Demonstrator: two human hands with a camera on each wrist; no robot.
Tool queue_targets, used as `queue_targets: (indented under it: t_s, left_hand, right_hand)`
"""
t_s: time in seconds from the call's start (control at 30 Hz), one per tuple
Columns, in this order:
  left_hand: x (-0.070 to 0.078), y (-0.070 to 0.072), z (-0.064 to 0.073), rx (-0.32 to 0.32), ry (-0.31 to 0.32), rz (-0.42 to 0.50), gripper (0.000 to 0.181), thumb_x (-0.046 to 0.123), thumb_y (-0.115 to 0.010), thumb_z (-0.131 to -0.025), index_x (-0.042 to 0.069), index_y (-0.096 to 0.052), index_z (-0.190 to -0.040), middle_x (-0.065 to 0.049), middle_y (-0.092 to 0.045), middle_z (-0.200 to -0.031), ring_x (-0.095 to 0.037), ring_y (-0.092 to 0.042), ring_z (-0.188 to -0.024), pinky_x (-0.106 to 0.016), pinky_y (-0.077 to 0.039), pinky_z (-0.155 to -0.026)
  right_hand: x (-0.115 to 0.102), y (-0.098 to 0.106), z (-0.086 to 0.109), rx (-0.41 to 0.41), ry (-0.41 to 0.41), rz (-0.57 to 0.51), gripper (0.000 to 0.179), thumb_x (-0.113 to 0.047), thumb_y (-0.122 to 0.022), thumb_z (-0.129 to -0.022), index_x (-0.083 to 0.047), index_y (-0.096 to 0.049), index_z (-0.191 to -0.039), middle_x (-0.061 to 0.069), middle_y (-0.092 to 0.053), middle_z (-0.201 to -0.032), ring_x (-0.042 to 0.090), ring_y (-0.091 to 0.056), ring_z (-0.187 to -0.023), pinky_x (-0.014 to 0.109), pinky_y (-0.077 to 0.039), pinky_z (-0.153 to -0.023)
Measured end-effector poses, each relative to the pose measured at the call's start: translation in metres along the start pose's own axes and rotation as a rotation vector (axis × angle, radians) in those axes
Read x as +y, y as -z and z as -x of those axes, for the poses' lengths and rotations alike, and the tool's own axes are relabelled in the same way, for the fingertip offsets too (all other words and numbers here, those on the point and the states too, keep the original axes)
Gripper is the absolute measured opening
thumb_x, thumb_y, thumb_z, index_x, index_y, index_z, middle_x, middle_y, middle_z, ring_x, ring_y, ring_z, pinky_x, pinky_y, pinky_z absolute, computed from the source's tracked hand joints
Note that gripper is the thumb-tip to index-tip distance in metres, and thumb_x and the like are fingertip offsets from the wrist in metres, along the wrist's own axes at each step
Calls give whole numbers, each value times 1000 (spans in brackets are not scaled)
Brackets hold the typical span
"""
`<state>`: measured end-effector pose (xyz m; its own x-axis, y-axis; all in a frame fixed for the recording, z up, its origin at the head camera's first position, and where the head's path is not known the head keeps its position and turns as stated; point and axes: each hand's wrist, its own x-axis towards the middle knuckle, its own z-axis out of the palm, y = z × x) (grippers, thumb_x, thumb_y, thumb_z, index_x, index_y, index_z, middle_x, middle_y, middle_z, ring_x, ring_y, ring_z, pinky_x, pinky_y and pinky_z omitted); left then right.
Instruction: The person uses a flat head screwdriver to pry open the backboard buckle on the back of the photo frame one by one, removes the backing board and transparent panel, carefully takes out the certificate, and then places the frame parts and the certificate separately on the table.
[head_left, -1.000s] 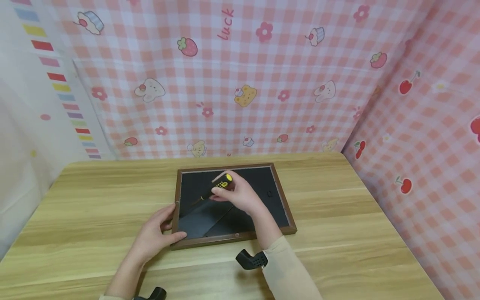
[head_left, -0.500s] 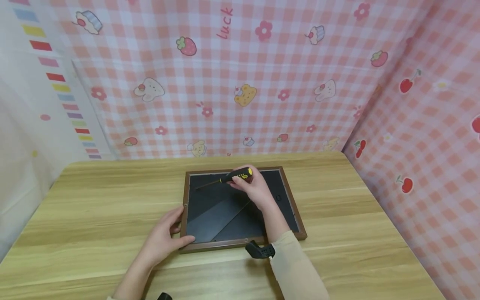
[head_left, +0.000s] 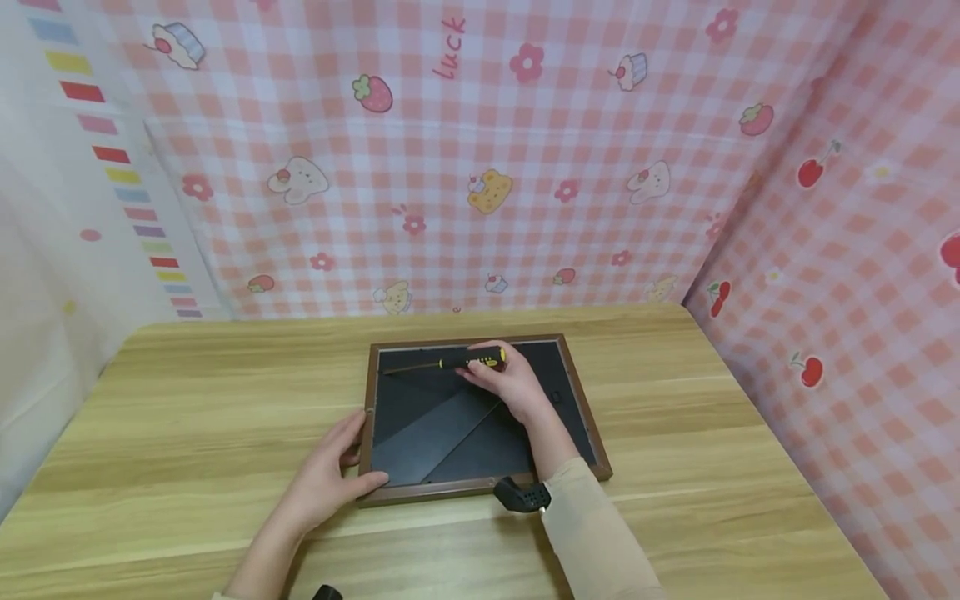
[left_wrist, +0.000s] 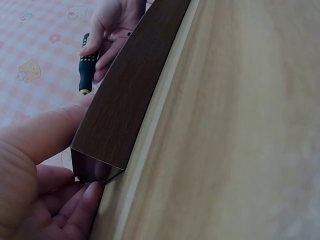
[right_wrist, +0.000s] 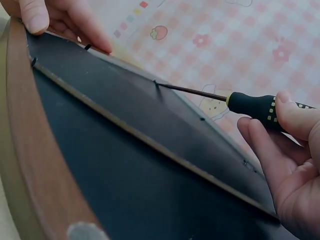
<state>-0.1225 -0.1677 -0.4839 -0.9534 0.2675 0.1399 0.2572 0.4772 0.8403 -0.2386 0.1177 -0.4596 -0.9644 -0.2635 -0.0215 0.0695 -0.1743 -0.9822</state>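
A brown wooden picture frame (head_left: 427,493) lies face down on the table, its black backing board (head_left: 408,400) and fold-out stand (head_left: 431,437) showing. My left hand (head_left: 326,471) grips the near left corner, thumb on top and fingers against the side. My right hand (head_left: 513,387) holds a black and yellow screwdriver (head_left: 468,360) by its handle, shaft pointing left. In the right wrist view the screwdriver's tip meets a small dark tab (right_wrist: 155,83) at the inner edge of the frame. Similar tabs sit along that edge.
The wood-grain table (head_left: 712,483) extends around the frame on all sides. Behind it hangs a pink checked curtain (head_left: 450,142), with another cloth at the right. A black wrist camera mount (head_left: 522,495) hangs close over the frame's near edge.
The frame has shifted slightly right along with both hands. My right hand has moved the screwdriver up and right, from the left edge toward the far left corner, and tilted it flatter.
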Motion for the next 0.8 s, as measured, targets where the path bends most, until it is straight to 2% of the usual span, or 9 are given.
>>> queue_targets:
  t_s: [0.6,0.8]
  left_hand:
    - [-1,1,-1,4,15,-28,91,21,-86,-79,-7,-36,-149,-25,-37,-152,-40,-45,-132,-43,-52,-93]
    - [0,2,-1,0,29,-33,90,21,-86,-79,-7,-37,-149,-25,-36,-152,-41,-44,-133,-42,-52,-93]
  right_hand:
    - [9,-6,-3,49,0,-33,35,7,-57,-96,11,-48,-129,26,-53,-122,37,-65,-109,34,-53,-91]
    - [7,-13,-1,80,-30,-94,34,8,-58,-96,10,-49,-128,25,-52,-123,32,-67,-106,33,-53,-91]
